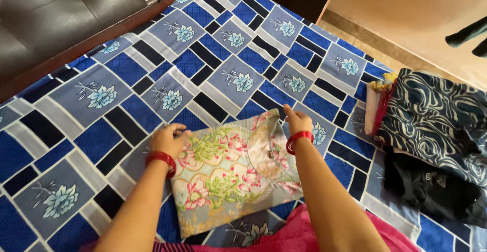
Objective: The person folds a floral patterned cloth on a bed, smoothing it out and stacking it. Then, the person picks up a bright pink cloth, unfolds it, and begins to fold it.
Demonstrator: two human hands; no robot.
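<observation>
Nearest the camera, a strip of pink cloth crosses the bottom edge, with both forearms reaching out over it. Just beyond lies the folded floral garment, a soft packet of pale blue fabric with pink and green flowers, flat on the blue patchwork bedsheet near the middle of the bed. The left hand rests on its far left corner, fingers curled down against the cloth; whether they pinch the edge or only press it I cannot tell. The right hand sits at the far right corner by the neckline, fingertips pressed together on the fabric edge. Each wrist carries red bangles.

Such a garment looks light and limp, likely to sag and lose its fold if lifted by one corner; the two far corners or a flat palm beneath seem the surest holds.

Farther right, a stack of folded dark clothes rests near the bed's edge. Beyond, at far left, stands a padded headboard.
</observation>
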